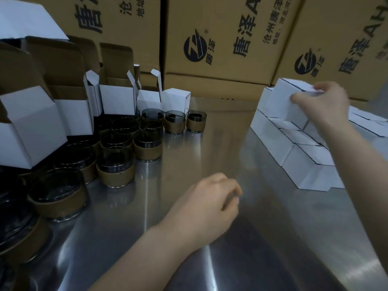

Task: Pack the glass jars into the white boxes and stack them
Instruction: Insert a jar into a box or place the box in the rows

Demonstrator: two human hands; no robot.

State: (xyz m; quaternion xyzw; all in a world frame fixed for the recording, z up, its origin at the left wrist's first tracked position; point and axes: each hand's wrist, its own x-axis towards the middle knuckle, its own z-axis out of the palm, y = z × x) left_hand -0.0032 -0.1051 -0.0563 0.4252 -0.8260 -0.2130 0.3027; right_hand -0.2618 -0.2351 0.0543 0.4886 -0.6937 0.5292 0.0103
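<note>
Right hand [321,103] grips a closed box [283,101] at the top of the stack [294,152].
Fingers curl over the box's top edge, thumb on the near face; the box is tilted. Left hand [210,198] hovers over the table [199,139], fingers loosely curled, holding nothing. Jars [147,143] with brown bands stand grouped at left, open boxes [117,99] just behind them. Cartons [220,38] line the back.

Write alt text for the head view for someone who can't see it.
The right hand grips a closed white box at the top of the stack at right. The empty left hand hangs over the steel table; glass jars and open boxes crowd the left.
</note>
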